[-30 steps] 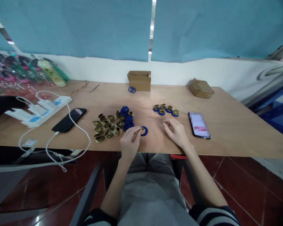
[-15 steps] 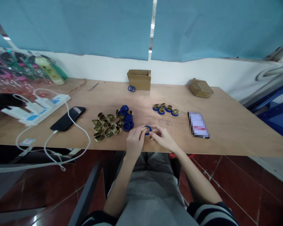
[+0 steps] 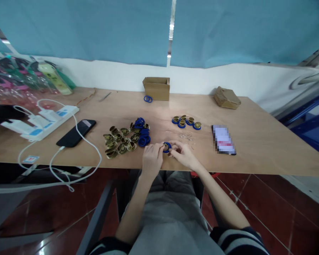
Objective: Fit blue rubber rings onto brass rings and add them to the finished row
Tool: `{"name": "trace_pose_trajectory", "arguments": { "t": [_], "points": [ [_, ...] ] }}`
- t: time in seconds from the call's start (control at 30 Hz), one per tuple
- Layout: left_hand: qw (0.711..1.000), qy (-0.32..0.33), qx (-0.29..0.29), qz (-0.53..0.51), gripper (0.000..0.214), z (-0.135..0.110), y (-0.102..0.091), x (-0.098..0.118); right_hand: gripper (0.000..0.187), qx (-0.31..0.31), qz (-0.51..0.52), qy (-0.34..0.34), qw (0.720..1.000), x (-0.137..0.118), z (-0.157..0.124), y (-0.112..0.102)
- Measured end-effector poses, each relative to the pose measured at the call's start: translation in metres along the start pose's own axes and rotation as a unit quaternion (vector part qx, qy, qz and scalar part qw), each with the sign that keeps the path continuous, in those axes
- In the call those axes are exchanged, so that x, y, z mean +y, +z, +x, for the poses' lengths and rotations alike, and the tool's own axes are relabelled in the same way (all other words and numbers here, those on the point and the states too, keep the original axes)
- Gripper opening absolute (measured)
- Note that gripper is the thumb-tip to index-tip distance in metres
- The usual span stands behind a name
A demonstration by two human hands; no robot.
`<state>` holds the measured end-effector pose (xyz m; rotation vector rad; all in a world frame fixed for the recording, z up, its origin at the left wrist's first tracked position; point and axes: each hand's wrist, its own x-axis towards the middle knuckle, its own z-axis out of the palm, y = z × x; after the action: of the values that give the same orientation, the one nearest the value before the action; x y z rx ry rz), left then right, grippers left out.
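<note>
Both hands meet near the front edge of the wooden table. My left hand and my right hand pinch a small brass piece with a blue ring between their fingertips. To the left lies a heap of loose brass pieces with a pile of blue rings beside it. Behind my right hand sits a row of brass pieces fitted with blue rings. Thin wire bits lie just beyond my right fingers.
A phone with a lit screen lies right of my hands. A black phone on a white cable and a power strip are at the left. An open cardboard box and a closed one stand at the back.
My right hand has come left from the wire bits to join my left hand on the ringed piece. My left hand has carried that piece slightly right.
</note>
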<state>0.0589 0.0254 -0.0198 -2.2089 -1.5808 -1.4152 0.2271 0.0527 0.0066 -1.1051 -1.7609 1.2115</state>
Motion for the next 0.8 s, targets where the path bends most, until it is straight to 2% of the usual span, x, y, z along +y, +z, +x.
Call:
{"name": "trace_pose_trajectory", "arguments": {
  "t": [0.27, 0.57, 0.8],
  "points": [
    [1.000, 0.013, 0.009, -0.021, 0.013, 0.0009, -0.0033, 0.0005, 0.032, -0.004, -0.002, -0.013, 1.000, 0.0023, -0.0036, 0.0011],
    [0.997, 0.029, 0.014, -0.068, 0.011, 0.0042, -0.0069, 0.0025, 0.030, -0.029, 0.005, -0.009, 1.000, 0.0031, -0.0046, -0.0039],
    [0.999, 0.011, 0.030, -0.029, 0.009, 0.0009, -0.0031, 0.0034, 0.035, 0.016, -0.139, -0.061, 0.988, -0.0003, -0.0053, -0.0039]
  ]
}}
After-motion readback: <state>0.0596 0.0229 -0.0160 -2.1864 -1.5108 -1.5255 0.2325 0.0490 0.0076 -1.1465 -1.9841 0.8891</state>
